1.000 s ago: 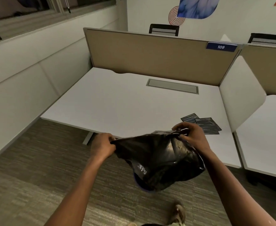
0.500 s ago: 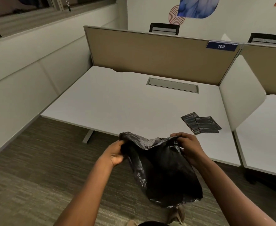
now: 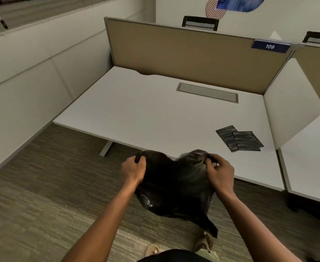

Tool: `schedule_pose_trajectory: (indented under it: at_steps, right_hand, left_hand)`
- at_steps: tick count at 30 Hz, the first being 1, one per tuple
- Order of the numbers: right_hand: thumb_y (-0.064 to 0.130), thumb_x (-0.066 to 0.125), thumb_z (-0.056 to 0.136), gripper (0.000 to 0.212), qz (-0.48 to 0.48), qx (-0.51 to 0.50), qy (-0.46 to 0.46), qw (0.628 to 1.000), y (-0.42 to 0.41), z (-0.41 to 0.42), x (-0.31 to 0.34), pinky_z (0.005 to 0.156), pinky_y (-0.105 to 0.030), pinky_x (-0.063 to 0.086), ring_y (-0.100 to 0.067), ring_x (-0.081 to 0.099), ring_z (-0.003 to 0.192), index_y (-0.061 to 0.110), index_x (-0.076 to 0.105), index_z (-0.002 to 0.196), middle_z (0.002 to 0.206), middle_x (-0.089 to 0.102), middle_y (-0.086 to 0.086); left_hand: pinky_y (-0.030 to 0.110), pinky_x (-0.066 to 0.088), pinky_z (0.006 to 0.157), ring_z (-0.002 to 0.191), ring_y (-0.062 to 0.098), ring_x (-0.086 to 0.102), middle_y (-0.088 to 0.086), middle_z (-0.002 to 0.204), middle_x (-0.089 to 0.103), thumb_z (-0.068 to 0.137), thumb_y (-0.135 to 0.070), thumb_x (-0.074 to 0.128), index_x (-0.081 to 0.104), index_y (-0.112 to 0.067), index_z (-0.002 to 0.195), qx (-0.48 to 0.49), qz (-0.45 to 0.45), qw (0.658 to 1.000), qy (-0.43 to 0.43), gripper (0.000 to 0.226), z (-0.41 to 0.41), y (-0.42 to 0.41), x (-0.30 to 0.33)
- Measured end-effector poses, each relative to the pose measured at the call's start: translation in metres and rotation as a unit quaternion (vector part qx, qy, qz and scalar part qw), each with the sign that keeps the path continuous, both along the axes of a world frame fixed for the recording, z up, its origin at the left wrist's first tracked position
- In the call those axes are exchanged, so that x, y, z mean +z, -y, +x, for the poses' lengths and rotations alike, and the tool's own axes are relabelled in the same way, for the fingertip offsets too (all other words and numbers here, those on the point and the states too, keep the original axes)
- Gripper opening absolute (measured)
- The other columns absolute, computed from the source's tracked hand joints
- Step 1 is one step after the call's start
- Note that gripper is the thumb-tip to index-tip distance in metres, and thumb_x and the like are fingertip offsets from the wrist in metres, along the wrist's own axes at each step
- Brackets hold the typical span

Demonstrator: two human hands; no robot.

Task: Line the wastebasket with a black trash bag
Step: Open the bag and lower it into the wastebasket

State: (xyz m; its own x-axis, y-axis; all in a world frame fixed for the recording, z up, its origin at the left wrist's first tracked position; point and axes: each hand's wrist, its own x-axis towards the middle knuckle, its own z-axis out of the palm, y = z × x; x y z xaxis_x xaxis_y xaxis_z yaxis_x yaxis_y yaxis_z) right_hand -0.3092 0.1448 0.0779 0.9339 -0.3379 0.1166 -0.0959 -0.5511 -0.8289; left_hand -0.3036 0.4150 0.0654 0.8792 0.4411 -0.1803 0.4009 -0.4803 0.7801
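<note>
A black trash bag (image 3: 174, 188) hangs between my hands over the carpet, just in front of the desk edge. My left hand (image 3: 132, 170) grips its top rim on the left, and my right hand (image 3: 220, 172) pinches the rim on the right. The bag's mouth faces away from me and its body billows downward, with a loose corner trailing near my feet. No wastebasket shows in this view.
A white desk (image 3: 146, 114) stands ahead with a tan partition (image 3: 193, 55) behind it. Folded black bags (image 3: 238, 138) lie at the desk's right. A white side divider (image 3: 291, 103) and a second desk are at the right. Grey carpet (image 3: 41, 195) covers the floor.
My hands have moved apart and the bag's rim is stretched wider. The bag has puffed out and dropped lower, with a corner now trailing toward my feet.
</note>
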Motion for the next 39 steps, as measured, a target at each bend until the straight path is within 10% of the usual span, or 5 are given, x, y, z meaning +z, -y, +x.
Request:
schedule_pose_trajectory:
  at_steps: [10,20,26,33,39]
  right_hand:
    - [0.036,0.068,0.093,0.016,-0.028,0.024,-0.018,0.999,0.007,-0.004,-0.017,0.067,-0.001,0.041,0.021,0.061,0.080,0.026,0.081,0.098,0.079,0.069,0.024]
    - [0.050,0.053,0.100,0.028,-0.192,0.147,0.046,0.969,0.021,-0.034,-0.038,0.055,-0.025,0.037,0.000,0.054,0.061,0.033,0.056,0.078,0.067,0.058,0.013]
    - [0.068,0.054,0.088,0.064,-0.345,0.254,-0.196,0.882,0.034,-0.038,-0.050,0.081,-0.038,0.056,-0.027,0.071,0.105,0.034,0.053,0.142,0.115,0.075,-0.002]
    - [0.075,0.063,0.079,0.085,-0.086,0.292,-0.160,0.939,0.018,-0.008,-0.032,0.097,-0.030,0.045,-0.007,0.056,0.116,0.040,0.038,0.152,0.132,0.057,0.008]
    - [0.010,0.058,0.080,0.035,-0.064,0.270,-0.144,0.950,0.010,0.015,-0.045,0.084,-0.037,0.056,-0.013,0.071,0.090,0.026,0.075,0.106,0.096,0.078,0.008]
  left_hand:
    - [0.029,0.042,0.059,0.066,0.018,0.059,0.002,0.071,0.064,0.090,-0.054,0.042,0.064,-0.016,0.074,-0.015,-0.064,0.998,0.021,0.047,-0.012,-0.008,-0.018]
    - [0.011,0.034,0.037,0.044,0.004,0.056,-0.008,0.055,0.059,0.101,-0.050,0.053,0.058,-0.026,0.066,0.001,-0.006,0.999,0.043,0.043,-0.032,-0.018,-0.047]
    - [0.009,0.042,0.047,0.065,-0.007,0.065,-0.014,0.064,0.064,0.100,-0.057,0.047,0.063,-0.038,0.084,-0.125,-0.001,0.988,0.086,0.029,-0.038,0.013,-0.051]
    - [0.028,0.057,0.094,0.103,-0.007,0.067,-0.019,0.111,0.076,0.091,-0.045,0.053,0.067,-0.036,0.123,-0.291,-0.013,0.956,0.039,0.036,-0.016,0.043,-0.048]
    - [0.037,0.059,0.088,0.090,0.001,0.067,-0.012,0.102,0.073,0.081,-0.028,0.077,0.071,-0.035,0.123,-0.275,0.047,0.960,0.018,0.043,0.005,0.042,-0.039]
